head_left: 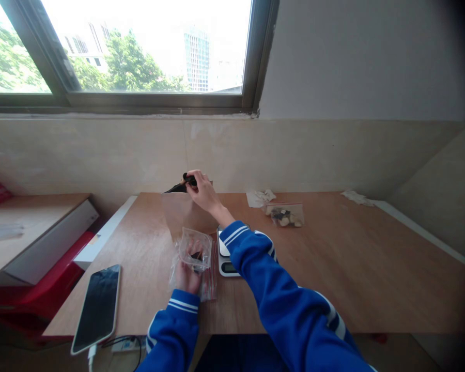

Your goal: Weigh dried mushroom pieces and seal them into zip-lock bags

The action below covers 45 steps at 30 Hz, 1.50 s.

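My right hand [203, 192] is raised at the far side of the wooden table [333, 268] and grips a black object [178, 186], whose exact shape I cannot make out. Below it stands a translucent plastic bag or container [188, 214]. My left hand [188, 276] holds a small clear plastic bag [195, 249] with a dark item inside. Narrow red-marked plastic bags [209, 276] lie beside that hand. My right forearm passes over a white digital scale [228, 267]. Farther right lies a zip bag [284, 215] of dark and pale pieces.
A smartphone [96, 308] with a cable lies at the near left of the table. Crumpled white paper [260, 198] and another scrap [356, 196] lie along the back. A tiled wall [279, 155] backs the table, and a red-and-white shelf unit [42, 243] stands left.
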Motion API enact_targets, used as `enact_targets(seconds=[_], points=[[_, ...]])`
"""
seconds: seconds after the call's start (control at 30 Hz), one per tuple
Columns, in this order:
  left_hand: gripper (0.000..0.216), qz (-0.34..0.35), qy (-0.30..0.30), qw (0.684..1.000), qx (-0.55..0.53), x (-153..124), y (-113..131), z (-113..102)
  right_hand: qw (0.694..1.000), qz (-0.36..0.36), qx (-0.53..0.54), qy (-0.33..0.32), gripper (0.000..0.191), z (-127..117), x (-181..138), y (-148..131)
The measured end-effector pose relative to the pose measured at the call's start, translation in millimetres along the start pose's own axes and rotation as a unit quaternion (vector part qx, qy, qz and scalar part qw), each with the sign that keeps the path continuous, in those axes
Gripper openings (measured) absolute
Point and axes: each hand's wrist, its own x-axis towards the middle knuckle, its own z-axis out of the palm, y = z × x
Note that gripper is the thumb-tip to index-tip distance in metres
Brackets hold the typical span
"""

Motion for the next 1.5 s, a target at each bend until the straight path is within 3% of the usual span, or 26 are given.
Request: enact_targets(seconds=[0.33, 0.57, 0.8, 0.97, 1.13, 1.37, 1.5], points=[[0.042, 0.012, -0.005, 1.0, 0.018, 2, 0, -3, 0.999, -0.018, 0.04, -0.006, 0.015, -14, -6, 2], [0.04, 0.0, -0.017, 0.999, -0.037, -2, 1, 0, 0.996, 0.006, 0.071, -0.044, 0.022, -16, -7, 4], [0.043, 0.002, -0.027, 0.998, -0.05, -2, 0, -2, 0.996, 0.018, -0.024, -0.08, 0.024, -19, -9, -4], [0.044, -0.003, -0.018, 0.999, -0.045, -1, 0, -2, 0.989, 0.045, -0.05, -0.133, 0.029, -20, -3, -7], [0.041, -0.003, -0.02, 0.999, -0.037, -1, 0, -2, 0.987, 0.032, -0.065, -0.142, 0.029, -22, -4, -12], [0.04, -0.007, -0.055, 0.997, -0.045, 1, -2, -6, 0.993, 0.042, -0.082, -0.078, 0.023, -21, -7, -12], [0.039, 0.002, -0.044, 0.998, -0.043, -4, -1, -1, 0.994, 0.046, -0.078, -0.064, 0.022, -32, -17, -23]])
